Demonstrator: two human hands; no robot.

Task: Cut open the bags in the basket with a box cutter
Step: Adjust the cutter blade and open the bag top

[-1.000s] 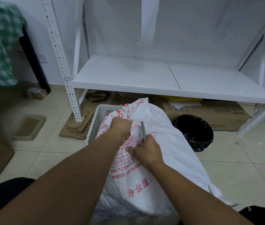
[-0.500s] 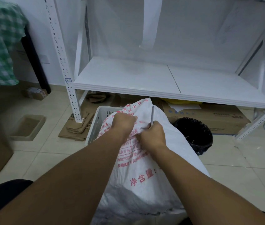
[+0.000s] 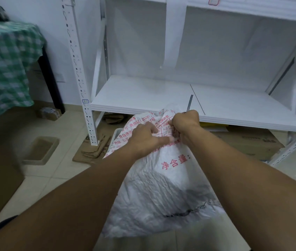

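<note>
Tightly grips slim grey metal box cutter (image 3: pixel 190 104) in right hand (image 3: pixel 186 124), long axis near vertical, free end pointing up. Bunches red-printed white woven bag (image 3: pixel 161 187) in clenched left hand (image 3: pixel 143 136), above white plastic basket (image 3: pixel 116 134).

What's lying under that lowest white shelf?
A brown cardboard box on the right, something yellow above it, and crumpled brown cardboard to the left. The white bag covers the middle, so what is there cannot be seen.

A single wide-angle camera, worn on the person's head, looks forward and down from close above the white bag (image 3: pixel 161 192) toward a white shelf (image 3: pixel 143 95).
</note>
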